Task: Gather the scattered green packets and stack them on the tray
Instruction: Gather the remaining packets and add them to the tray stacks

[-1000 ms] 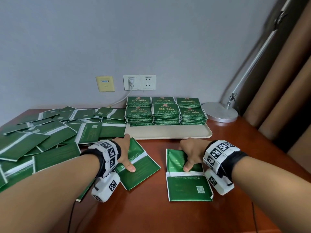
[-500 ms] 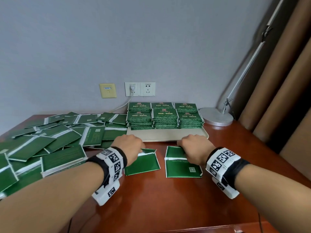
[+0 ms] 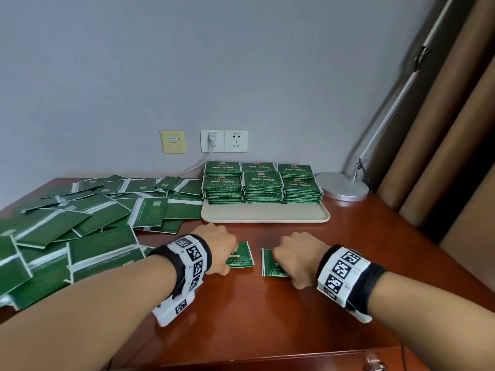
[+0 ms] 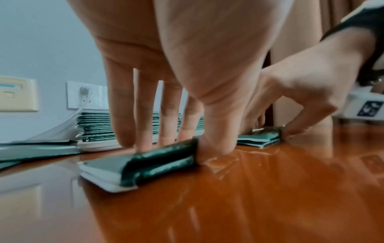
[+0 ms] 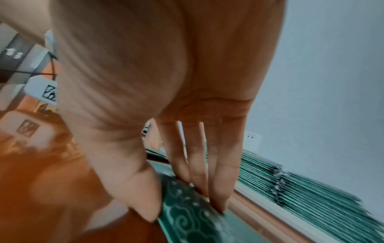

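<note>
Two folded green packets lie on the brown table in front of the beige tray (image 3: pixel 265 214). My left hand (image 3: pixel 219 250) holds the left packet (image 3: pixel 241 255): in the left wrist view its fingers (image 4: pixel 143 131) press on top of that packet (image 4: pixel 145 166) and the thumb sits against its near edge. My right hand (image 3: pixel 297 259) pinches the right packet (image 3: pixel 269 263) the same way; the right wrist view has this packet (image 5: pixel 191 213) bulging between thumb and fingers (image 5: pixel 218 189). Several stacks of folded packets (image 3: pixel 262 187) fill the tray's back half. Many unfolded packets (image 3: pixel 80 223) lie scattered on the left.
A silver lamp base (image 3: pixel 342 186) stands right of the tray, its arm rising along the brown curtain (image 3: pixel 442 156). Wall sockets (image 3: pixel 223 140) with a white cable sit behind the tray. The tray's front strip is bare. The table's front edge (image 3: pixel 267 357) is near me.
Both packets went from lying open to folded in half, and are now folded smaller again. Both hands stayed on them, in front of the tray.
</note>
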A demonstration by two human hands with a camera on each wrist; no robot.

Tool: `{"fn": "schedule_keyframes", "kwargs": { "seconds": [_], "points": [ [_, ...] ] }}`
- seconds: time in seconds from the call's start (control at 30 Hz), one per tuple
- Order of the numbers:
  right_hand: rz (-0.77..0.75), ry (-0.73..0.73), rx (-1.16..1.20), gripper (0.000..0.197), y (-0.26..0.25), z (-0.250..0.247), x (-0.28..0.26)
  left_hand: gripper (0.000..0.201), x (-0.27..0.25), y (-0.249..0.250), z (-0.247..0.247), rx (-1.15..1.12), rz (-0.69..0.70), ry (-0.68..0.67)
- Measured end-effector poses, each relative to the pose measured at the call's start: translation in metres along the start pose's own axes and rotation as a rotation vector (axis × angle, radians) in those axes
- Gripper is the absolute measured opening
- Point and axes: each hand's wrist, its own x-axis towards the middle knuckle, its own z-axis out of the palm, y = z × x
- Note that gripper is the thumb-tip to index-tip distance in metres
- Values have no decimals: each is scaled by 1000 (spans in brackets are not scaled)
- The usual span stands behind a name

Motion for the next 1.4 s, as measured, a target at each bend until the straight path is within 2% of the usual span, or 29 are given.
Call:
{"fn": "schedule_keyframes", "kwargs": {
  "seconds": [0.2,0.5,0.6,0.73,0.9,0.97,1.03,1.1,1.27,1.4],
  "points": [
    [-71,-43,-217,35,-23,5,14,42,5,8,-5,87,40,26],
    [-94,71,-156,23,-17,7,16,21,13,-1,2,-33,58,80],
    [-107,71,-171,23,-14,6,18,5,12,-3,2,-58,68,83],
    [-105,89,-187,25,-13,4,22,20,14,-5,2,-55,73,65],
    [-102,99,-165,25,-8,3,23,11,16,-5,0,-99,73,66],
    [-107,101,-155,24,-2,4,21,20,15,-6,-4,-107,79,30],
    [-102,91,-124,23,8,4,19,21,15,-8,-10,-108,90,21],
    [-72,104,-68,20,23,2,19,14,17,-13,-17,-108,90,55],
    [45,233,32,23,66,-11,31,22,29,-43,-49,-108,19,222],
    [161,359,87,24,106,-24,47,23,51,-77,-78,-106,-45,410]
  ]
}}
